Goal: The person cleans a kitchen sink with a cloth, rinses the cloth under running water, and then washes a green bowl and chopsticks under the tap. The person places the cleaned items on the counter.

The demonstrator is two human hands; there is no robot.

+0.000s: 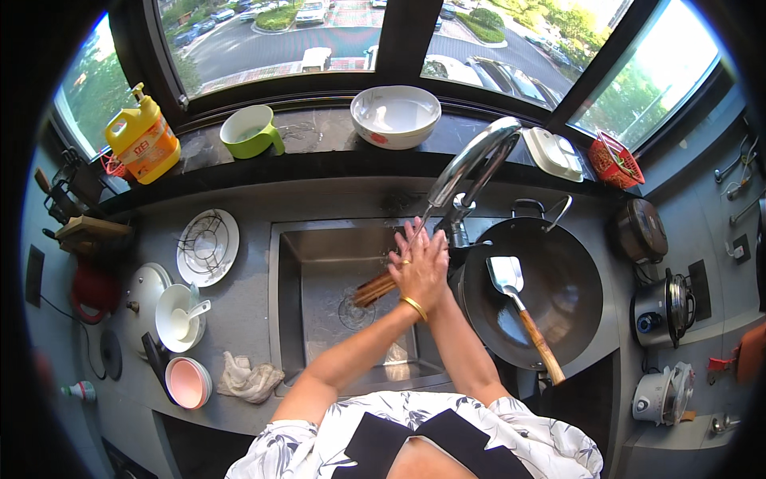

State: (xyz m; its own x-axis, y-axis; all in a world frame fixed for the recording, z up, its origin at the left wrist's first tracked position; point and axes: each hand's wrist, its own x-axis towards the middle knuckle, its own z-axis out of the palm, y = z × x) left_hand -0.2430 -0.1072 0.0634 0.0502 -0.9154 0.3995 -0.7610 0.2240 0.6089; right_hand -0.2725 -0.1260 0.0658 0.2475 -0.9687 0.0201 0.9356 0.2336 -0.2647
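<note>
A bundle of brown wooden chopsticks (377,290) is pressed between my two hands, its lower end slanting down over the sink drain. My left hand (421,269), with a gold ring and a gold bangle, lies on top with its fingers stretched forward. Beneath it is my right hand (443,288), largely hidden by the left. Water from the curved chrome faucet (473,158) falls onto my fingers. Both hands are above the right side of the steel sink (290,293).
To the right sits a wok (562,299) with a wood-handled spatula (516,299) across it. Left are a plate with a wire rack (230,251), stacked bowls (188,383), a pot lid (146,281) and a cloth (248,377). The ledge holds a bowl (395,111), green cup (248,141) and detergent jug (143,141).
</note>
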